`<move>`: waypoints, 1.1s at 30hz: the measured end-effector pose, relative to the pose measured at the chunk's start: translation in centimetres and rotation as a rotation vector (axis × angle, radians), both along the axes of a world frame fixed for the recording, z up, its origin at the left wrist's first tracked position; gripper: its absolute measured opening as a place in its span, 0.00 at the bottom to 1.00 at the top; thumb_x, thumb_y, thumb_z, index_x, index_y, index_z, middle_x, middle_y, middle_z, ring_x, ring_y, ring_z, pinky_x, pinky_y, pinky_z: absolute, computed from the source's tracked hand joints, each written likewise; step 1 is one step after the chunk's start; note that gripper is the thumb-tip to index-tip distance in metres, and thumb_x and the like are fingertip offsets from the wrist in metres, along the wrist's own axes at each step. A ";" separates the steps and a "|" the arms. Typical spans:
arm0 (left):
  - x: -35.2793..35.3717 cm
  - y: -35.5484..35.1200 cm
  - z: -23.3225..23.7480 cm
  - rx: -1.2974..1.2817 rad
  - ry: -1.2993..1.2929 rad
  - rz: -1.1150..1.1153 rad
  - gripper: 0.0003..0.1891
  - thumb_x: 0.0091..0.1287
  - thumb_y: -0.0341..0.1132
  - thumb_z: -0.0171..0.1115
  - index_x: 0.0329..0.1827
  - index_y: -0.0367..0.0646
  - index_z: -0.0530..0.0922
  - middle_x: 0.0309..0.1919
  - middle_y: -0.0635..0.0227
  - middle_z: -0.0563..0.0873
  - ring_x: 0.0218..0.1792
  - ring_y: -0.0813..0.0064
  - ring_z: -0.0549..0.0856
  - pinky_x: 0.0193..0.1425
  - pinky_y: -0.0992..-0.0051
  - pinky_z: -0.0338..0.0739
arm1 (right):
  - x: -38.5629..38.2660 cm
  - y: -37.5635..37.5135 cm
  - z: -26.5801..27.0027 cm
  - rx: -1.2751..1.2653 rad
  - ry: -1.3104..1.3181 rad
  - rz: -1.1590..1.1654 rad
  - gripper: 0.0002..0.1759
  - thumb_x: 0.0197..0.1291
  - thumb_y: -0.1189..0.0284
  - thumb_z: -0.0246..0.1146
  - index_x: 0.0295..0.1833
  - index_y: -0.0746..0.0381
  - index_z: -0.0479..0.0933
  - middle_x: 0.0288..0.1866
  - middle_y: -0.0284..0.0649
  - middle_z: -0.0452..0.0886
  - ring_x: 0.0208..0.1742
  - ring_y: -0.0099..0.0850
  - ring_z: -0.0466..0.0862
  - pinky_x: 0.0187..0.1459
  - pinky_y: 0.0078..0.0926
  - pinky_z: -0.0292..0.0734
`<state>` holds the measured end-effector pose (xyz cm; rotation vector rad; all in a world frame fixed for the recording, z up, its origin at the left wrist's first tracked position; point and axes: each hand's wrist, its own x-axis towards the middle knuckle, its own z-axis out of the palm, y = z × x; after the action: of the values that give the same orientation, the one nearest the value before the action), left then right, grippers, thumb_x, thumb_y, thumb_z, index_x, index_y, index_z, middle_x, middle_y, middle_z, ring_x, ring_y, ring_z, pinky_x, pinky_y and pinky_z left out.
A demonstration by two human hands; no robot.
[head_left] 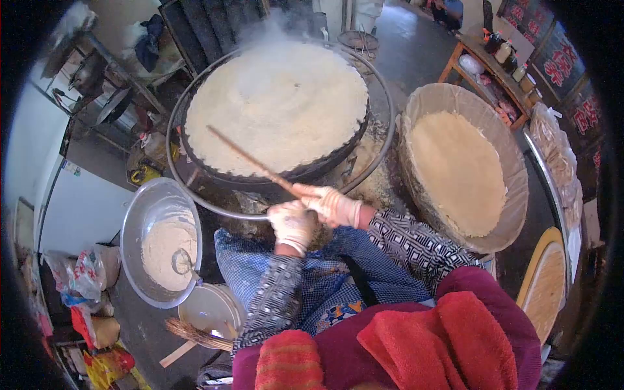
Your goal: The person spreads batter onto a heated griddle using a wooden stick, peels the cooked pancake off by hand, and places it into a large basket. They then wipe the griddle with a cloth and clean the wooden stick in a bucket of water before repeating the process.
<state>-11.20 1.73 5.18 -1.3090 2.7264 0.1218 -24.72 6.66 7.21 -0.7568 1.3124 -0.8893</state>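
Both my gloved hands grip a long wooden stick (244, 155) that reaches up and left over a big round black griddle (195, 162). My right hand (333, 205) is closed on the stick's near end. My left hand (292, 224) sits just below and behind it, also on the near end. A thin pale pancake (279, 101) covers nearly the whole griddle and steams. The stick's far tip lies over the pancake's left part. To the right, a large lined basket (513, 162) holds a finished pale pancake (458, 172).
A metal basin (140, 221) with white batter and a ladle (183, 263) stands at lower left, with a white lidded bucket (208, 309) and a straw brush (192, 335) below it. A flat round board (546, 286) is at lower right. Shelves and bags line the left wall.
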 end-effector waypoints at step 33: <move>7.2 -3.8 -2.5 -0.110 0.127 -0.036 0.24 0.50 0.44 0.72 0.50 0.46 0.79 0.51 0.58 0.81 0.61 0.51 0.75 0.75 0.41 0.48 | -11.9 -1.6 -1.3 -0.135 0.366 -0.360 0.26 0.74 0.57 0.53 0.76 0.42 0.63 0.28 0.30 0.78 0.20 0.19 0.70 0.18 0.19 0.67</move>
<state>-3.96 -2.03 2.66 -1.3217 2.9003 0.0539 -36.66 5.03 5.91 -0.8287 1.7622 -1.1727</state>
